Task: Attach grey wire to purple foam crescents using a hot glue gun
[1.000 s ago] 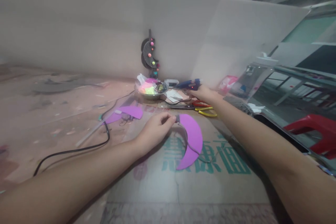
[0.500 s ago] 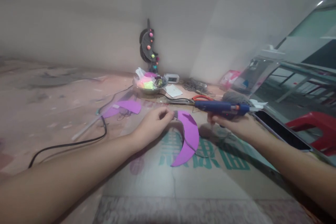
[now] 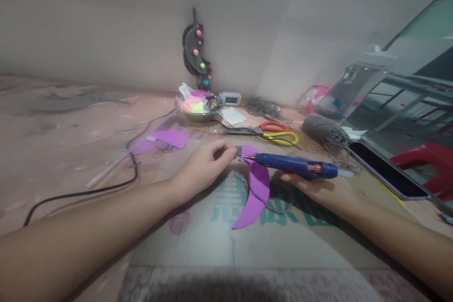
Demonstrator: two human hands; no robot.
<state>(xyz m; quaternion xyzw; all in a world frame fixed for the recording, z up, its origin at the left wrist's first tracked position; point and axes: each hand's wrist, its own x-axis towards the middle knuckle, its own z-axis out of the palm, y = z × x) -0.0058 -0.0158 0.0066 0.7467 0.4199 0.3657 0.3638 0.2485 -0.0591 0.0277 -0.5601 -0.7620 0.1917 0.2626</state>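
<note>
Head view: our left hand (image 3: 203, 167) pinches upper tip of purple foam crescent (image 3: 256, 193), which lies flat on printed cardboard (image 3: 300, 245). Our right hand (image 3: 314, 186) wraps around blue glue gun (image 3: 293, 166), nozzle aimed left, just beside pinched tip. Behind: orange and yellow scissors (image 3: 279, 133), grey yarn (image 3: 323, 130), steel bowl (image 3: 200, 111). Black cable (image 3: 88, 192) trails left across table.
</note>
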